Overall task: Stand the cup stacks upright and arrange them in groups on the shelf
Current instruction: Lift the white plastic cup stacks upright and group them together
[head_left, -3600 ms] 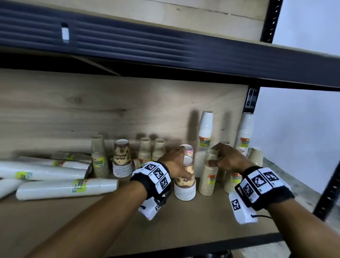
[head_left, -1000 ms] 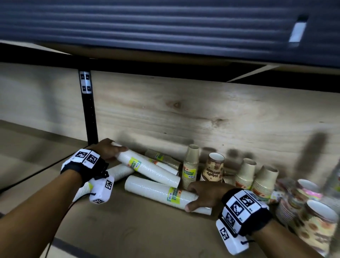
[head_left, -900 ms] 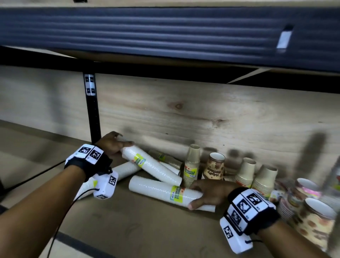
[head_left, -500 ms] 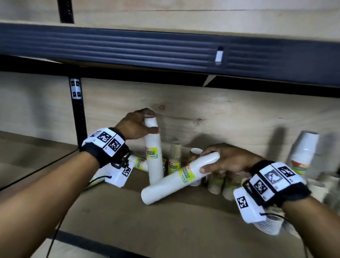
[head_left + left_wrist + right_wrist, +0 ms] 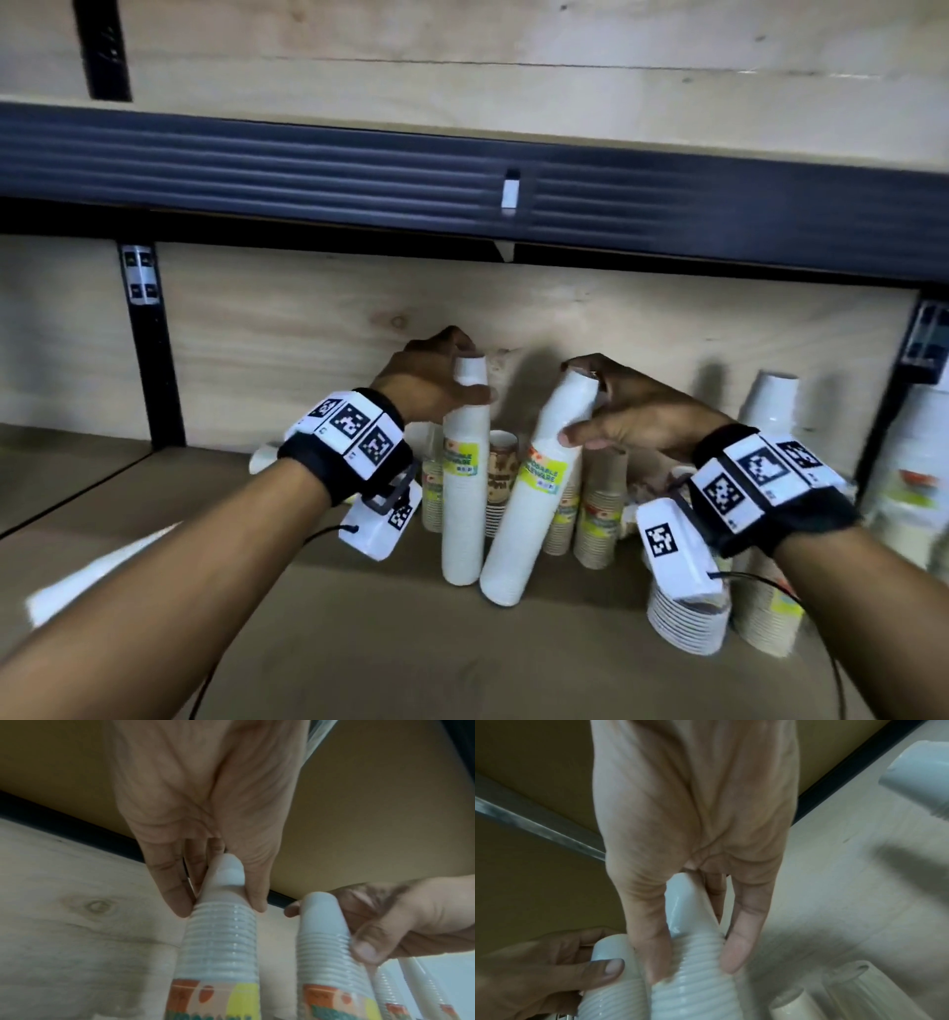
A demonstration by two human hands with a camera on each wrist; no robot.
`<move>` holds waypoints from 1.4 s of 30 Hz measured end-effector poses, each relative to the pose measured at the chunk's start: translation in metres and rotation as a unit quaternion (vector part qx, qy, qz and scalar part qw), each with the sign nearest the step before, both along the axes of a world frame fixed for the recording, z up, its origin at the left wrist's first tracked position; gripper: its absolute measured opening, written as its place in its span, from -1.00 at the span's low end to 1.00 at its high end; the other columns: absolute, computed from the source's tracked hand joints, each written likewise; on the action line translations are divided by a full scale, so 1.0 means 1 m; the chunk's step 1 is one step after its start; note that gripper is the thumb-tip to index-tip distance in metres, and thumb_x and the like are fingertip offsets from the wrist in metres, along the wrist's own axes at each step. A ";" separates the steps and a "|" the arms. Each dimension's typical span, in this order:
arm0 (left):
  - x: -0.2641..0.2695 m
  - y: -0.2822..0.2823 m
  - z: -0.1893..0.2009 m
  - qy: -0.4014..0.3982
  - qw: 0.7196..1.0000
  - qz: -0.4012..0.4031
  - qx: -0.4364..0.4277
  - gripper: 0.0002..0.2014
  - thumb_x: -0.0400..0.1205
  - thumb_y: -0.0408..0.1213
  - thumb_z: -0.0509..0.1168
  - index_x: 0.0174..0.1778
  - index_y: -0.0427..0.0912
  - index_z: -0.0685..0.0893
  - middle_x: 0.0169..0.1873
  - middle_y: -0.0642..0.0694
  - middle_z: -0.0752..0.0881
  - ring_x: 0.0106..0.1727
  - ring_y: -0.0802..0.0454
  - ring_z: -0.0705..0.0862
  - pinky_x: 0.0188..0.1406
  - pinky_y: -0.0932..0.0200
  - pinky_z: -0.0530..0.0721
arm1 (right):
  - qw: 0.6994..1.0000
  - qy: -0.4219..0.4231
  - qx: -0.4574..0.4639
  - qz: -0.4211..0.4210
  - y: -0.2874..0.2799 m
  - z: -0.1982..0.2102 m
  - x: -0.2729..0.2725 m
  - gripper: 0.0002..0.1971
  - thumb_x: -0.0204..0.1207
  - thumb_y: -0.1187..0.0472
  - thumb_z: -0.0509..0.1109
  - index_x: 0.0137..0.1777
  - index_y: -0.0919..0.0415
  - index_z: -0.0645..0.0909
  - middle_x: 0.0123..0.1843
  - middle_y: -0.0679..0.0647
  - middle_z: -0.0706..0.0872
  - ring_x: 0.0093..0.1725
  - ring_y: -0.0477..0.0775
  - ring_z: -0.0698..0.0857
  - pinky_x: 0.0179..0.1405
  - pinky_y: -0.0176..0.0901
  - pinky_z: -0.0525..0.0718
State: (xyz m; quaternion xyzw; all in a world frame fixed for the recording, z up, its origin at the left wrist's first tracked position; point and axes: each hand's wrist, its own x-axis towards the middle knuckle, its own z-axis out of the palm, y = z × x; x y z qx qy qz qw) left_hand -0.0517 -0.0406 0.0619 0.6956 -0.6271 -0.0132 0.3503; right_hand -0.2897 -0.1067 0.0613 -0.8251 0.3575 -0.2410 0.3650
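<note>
Left hand [image 5: 429, 383]: grip closed around the top of a white cup stack [image 5: 463, 493] standing upright on the shelf [image 5: 390, 663]. Right hand [image 5: 634, 411]: grip closed around the top of a second white cup stack [image 5: 536, 509], tilted with its top leaning right and its base just beside the first. Brown paper cup stacks [image 5: 598, 506] stand behind, near the wooden back panel [image 5: 308, 329].

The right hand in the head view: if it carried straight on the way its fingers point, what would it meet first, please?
Probably the wooden back panel. The right hand, holding the tilted white cup stack near its top, points inward and slightly left; the left hand and its upright stack sit close beside that line, but depth is unclear.
</note>
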 end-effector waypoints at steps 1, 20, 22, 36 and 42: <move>-0.003 -0.001 -0.001 0.000 1.000 0.000 0.000 -0.43 0.37 0.11 0.54 0.25 0.06 0.55 0.16 0.05 0.68 0.09 0.05 0.65 0.01 0.20 0.61 | 1.000 0.001 -0.010 0.000 0.001 0.001 0.000 -0.31 0.38 0.55 0.54 0.41 0.09 0.37 -0.06 0.13 0.64 -0.32 -0.23 0.72 -0.45 -0.28 0.72; 0.007 0.001 -0.029 0.061 0.988 -0.108 0.093 -0.26 0.39 -0.07 0.60 0.46 0.00 0.42 0.22 0.08 0.65 0.12 0.14 0.67 -0.01 0.28 0.63 | 0.999 -0.027 -0.018 0.005 -0.001 -0.007 0.029 -0.48 0.48 0.32 0.49 0.38 -0.01 0.42 0.02 0.10 0.74 -0.06 0.03 0.72 -0.06 0.06 0.71; 0.008 0.000 -0.033 0.057 0.986 -0.108 0.109 -0.27 0.39 -0.08 0.61 0.45 -0.03 0.45 0.20 0.05 0.68 0.11 0.12 0.68 0.05 0.21 0.66 | 0.999 -0.022 -0.023 0.013 0.000 -0.009 0.031 -0.56 0.50 0.34 0.46 0.33 0.06 0.44 -0.02 0.05 0.72 -0.09 -0.04 0.68 -0.15 -0.12 0.64; 0.018 0.013 -0.035 0.064 0.985 -0.109 0.118 -0.12 0.30 -0.03 0.66 0.51 -0.01 0.40 0.22 0.06 0.66 0.20 0.11 0.68 0.24 -0.01 0.70 | 0.998 -0.047 -0.023 -0.042 0.000 -0.017 0.031 -0.14 0.47 0.33 0.51 0.66 0.11 0.06 0.05 -0.09 0.66 0.01 -0.13 0.68 -0.06 -0.18 0.65; 0.040 0.044 -0.021 0.045 0.991 -0.059 0.111 -0.13 0.35 0.02 0.61 0.55 0.01 0.36 0.28 0.07 0.64 0.16 0.13 0.70 0.21 0.15 0.68 | 0.993 -0.085 -0.028 -0.079 0.019 -0.001 0.024 -0.04 0.51 0.25 0.51 0.72 -0.01 -0.08 0.47 0.09 0.52 0.09 -0.04 0.64 -0.19 -0.16 0.69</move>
